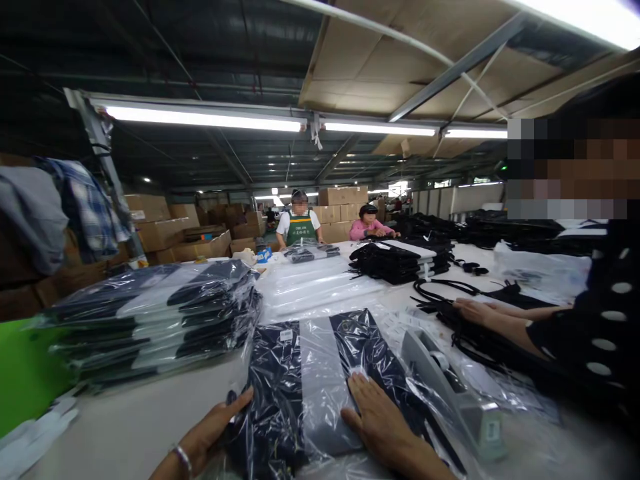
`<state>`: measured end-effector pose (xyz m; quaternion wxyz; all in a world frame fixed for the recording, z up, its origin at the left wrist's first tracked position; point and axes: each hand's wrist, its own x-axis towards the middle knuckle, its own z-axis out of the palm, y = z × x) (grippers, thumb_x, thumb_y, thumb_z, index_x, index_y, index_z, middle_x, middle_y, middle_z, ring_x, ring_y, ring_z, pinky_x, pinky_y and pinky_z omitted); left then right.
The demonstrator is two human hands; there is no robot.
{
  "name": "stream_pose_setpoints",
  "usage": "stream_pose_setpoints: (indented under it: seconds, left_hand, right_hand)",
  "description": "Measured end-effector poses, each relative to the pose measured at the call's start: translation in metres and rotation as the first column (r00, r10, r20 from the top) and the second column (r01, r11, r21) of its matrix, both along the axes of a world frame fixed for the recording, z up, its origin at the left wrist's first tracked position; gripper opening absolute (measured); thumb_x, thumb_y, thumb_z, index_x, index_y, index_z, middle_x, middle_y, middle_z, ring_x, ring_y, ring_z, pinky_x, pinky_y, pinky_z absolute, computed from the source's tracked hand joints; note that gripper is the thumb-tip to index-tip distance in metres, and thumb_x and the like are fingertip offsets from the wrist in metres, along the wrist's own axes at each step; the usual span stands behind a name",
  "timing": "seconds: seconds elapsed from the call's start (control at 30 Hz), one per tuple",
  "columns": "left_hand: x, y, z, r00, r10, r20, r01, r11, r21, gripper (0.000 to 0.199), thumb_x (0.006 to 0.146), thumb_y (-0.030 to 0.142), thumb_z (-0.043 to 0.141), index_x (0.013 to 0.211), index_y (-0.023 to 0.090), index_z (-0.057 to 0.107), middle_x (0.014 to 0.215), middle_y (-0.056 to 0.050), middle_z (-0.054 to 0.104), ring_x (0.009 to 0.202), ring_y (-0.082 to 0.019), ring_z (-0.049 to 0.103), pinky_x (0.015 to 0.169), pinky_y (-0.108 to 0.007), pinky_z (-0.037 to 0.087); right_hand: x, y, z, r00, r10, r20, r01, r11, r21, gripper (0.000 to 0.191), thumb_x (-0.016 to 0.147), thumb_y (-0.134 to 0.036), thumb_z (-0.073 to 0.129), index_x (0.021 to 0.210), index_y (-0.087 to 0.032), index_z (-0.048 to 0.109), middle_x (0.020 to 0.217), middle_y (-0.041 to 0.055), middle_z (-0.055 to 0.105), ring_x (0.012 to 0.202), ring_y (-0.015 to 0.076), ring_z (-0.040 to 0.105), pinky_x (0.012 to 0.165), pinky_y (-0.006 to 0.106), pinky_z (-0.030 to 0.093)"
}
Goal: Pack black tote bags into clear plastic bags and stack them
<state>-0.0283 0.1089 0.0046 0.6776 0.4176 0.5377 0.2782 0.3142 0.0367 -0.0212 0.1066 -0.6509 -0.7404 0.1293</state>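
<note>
A folded black-and-grey fabric item in a clear plastic bag (323, 373) lies on the table in front of me, with a small white label near its top left. My right hand (375, 413) rests flat on its grey band, fingers stretched out. At the left edge, my left hand (213, 427) grips the bagged item, thumb on top and the other fingers mostly hidden. Close to the right side stands a grey tape dispenser (450, 393), partly under loose plastic. Left of me rises a stack of similar bagged items (155, 320).
Flat clear plastic bags (315, 287) lie beyond the item. A black fabric pile (405, 260) stands farther back. At right, a co-worker's hand (475, 310) touches black fabric with cords. Two people sit or stand across the table (135, 420). A green panel (35, 367) borders the left.
</note>
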Motion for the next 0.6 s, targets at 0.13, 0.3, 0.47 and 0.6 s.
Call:
stream_pose_setpoints:
  seconds: [0.13, 0.3, 0.47, 0.6]
  left_hand:
    - [0.017, 0.004, 0.003, 0.997, -0.019, 0.077, 0.019, 1.000, -0.002, 0.053, 0.069, 0.060, 0.078, 0.087, 0.011, 0.072, 0.085, -0.015, 0.078, 0.080, -0.028, 0.075, 0.077, -0.032, 0.060]
    - [0.036, 0.006, -0.005, 0.950, 0.102, 0.295, -0.059, 0.987, -0.151, 0.040, 0.073, 0.045, 0.081, 0.087, 0.009, 0.070, 0.080, -0.016, 0.077, 0.071, -0.029, 0.075, 0.075, -0.039, 0.062]
    - [0.046, 0.003, -0.004, 0.809, 0.288, 0.513, -0.182, 0.952, -0.248, 0.030, 0.080, 0.029, 0.076, 0.102, 0.010, 0.067, 0.079, -0.011, 0.078, 0.077, -0.031, 0.076, 0.076, -0.044, 0.064]
    - [0.045, -0.002, 0.002, 0.766, 0.322, 0.557, -0.233, 0.946, -0.226, 0.026, 0.081, 0.022, 0.072, 0.103, 0.010, 0.066, 0.080, -0.011, 0.078, 0.082, -0.032, 0.076, 0.075, -0.043, 0.064]
  right_hand:
    - [0.001, 0.001, -0.001, 1.000, -0.004, 0.007, 0.004, 1.000, -0.010, 0.076, 0.097, -0.058, 0.035, 0.150, -0.004, 0.037, 0.158, 0.0176, 0.027, 0.148, 0.0305, 0.024, 0.124, 0.047, 0.018]
    - [0.000, 0.001, -0.001, 1.000, -0.018, 0.014, 0.018, 1.000, -0.022, 0.076, 0.097, -0.060, 0.032, 0.151, -0.006, 0.037, 0.159, 0.0156, 0.027, 0.149, 0.0293, 0.023, 0.124, 0.047, 0.017]
    - [0.002, 0.000, -0.002, 1.000, -0.020, -0.019, 0.020, 1.000, -0.024, 0.077, 0.097, -0.061, 0.032, 0.151, -0.007, 0.036, 0.159, 0.0159, 0.026, 0.149, 0.0291, 0.024, 0.124, 0.046, 0.017]
    - [0.006, -0.001, -0.005, 0.998, -0.013, -0.054, 0.013, 1.000, 0.002, 0.076, 0.097, -0.063, 0.031, 0.151, -0.010, 0.038, 0.158, 0.0149, 0.029, 0.148, 0.0289, 0.025, 0.123, 0.047, 0.018]
